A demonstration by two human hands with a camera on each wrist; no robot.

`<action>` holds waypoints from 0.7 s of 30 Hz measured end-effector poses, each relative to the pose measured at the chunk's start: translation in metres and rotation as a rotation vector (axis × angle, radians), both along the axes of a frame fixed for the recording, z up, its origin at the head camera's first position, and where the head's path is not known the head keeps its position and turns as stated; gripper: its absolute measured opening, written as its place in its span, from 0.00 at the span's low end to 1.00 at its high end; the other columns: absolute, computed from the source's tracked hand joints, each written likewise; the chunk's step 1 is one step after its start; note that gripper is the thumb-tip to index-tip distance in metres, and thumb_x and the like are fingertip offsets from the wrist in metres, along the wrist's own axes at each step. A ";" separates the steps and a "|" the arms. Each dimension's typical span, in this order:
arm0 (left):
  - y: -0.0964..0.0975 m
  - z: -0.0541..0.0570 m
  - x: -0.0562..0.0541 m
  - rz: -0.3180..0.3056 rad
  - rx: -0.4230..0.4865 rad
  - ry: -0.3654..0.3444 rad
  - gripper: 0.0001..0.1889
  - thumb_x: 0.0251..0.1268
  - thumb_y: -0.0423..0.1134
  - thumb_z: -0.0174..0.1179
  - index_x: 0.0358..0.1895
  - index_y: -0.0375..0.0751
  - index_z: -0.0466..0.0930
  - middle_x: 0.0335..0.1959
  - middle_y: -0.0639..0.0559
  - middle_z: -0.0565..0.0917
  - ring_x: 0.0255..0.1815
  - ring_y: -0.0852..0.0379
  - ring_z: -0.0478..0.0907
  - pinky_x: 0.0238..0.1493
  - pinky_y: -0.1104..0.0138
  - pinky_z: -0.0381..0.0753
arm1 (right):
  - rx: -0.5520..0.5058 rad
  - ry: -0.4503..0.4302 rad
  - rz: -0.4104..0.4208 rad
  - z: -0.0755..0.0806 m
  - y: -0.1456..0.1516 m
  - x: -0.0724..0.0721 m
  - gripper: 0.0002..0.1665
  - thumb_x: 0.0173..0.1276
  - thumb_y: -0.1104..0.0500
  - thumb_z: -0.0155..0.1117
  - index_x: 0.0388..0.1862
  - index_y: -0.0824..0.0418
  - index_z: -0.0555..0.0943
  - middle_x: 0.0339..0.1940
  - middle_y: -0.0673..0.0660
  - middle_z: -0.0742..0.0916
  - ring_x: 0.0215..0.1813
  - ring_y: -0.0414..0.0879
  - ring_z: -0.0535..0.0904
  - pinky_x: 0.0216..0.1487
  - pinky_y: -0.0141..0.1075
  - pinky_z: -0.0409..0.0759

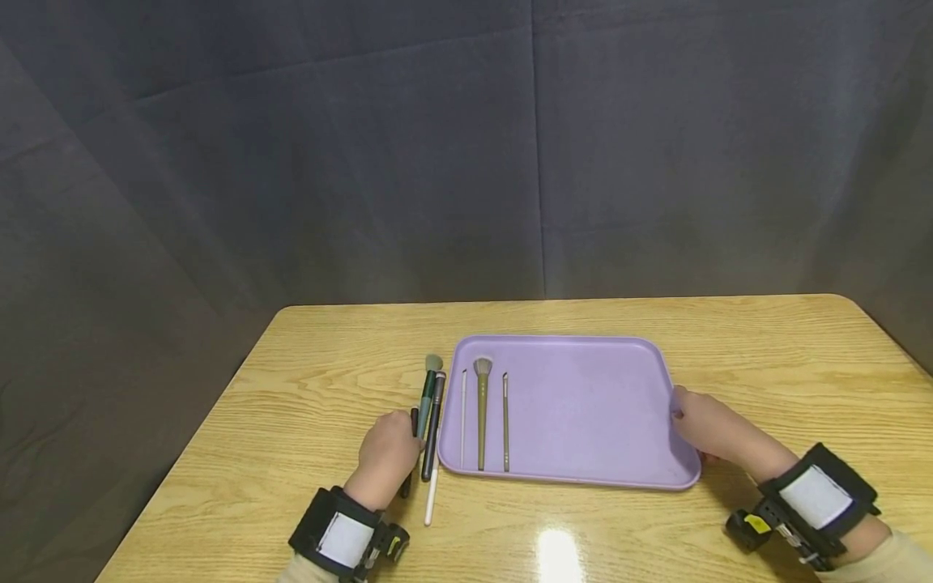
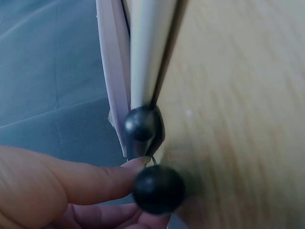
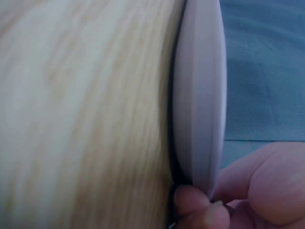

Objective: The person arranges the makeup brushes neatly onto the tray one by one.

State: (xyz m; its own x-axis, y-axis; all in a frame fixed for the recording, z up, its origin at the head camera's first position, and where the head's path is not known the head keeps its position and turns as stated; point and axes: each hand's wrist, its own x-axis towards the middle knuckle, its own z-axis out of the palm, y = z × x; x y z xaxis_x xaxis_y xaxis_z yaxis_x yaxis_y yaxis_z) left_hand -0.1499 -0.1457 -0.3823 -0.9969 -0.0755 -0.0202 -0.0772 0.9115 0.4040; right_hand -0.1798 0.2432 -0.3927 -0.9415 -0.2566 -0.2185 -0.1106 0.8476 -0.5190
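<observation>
My left hand is at a small group of makeup brushes just left of the lilac tray. Its thumb and fingers pinch a green makeup brush near the lower end, mostly hidden by the hand. A long black brush, a shorter black brush and a white handle lie close by. Round black handle ends show beside the thumb in the left wrist view. My right hand grips the tray's right edge, thumb above and fingers at the rim.
Inside the tray, at its left side, lie a thin white brush, a wide olive brush and a slim olive brush, side by side. The wooden table ends at a dark grey curtain.
</observation>
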 end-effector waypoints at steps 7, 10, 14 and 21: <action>-0.004 0.000 -0.003 0.023 0.030 -0.021 0.09 0.56 0.30 0.68 0.28 0.27 0.77 0.21 0.45 0.76 0.20 0.53 0.75 0.19 0.63 0.75 | 0.001 0.012 0.009 0.000 0.000 0.000 0.27 0.71 0.68 0.40 0.61 0.90 0.53 0.25 0.63 0.76 0.12 0.44 0.69 0.13 0.35 0.70; -0.006 0.000 -0.003 0.035 0.057 -0.030 0.10 0.55 0.31 0.69 0.28 0.27 0.77 0.20 0.46 0.75 0.20 0.52 0.75 0.19 0.62 0.75 | -0.002 0.013 0.010 0.000 0.000 0.001 0.28 0.71 0.68 0.39 0.61 0.90 0.52 0.25 0.64 0.76 0.11 0.44 0.69 0.13 0.35 0.70; -0.006 0.001 -0.003 0.038 0.068 -0.042 0.11 0.55 0.31 0.69 0.28 0.27 0.77 0.20 0.46 0.75 0.20 0.53 0.74 0.19 0.63 0.75 | -0.003 0.009 0.009 0.000 0.000 0.001 0.28 0.71 0.68 0.39 0.61 0.91 0.52 0.26 0.65 0.77 0.11 0.44 0.69 0.14 0.35 0.70; -0.006 0.003 -0.003 0.025 0.078 -0.037 0.10 0.56 0.30 0.68 0.27 0.27 0.77 0.19 0.47 0.74 0.20 0.53 0.74 0.19 0.63 0.75 | 0.001 0.012 0.007 0.001 0.000 0.000 0.29 0.71 0.68 0.40 0.62 0.90 0.52 0.27 0.67 0.77 0.11 0.45 0.69 0.13 0.35 0.70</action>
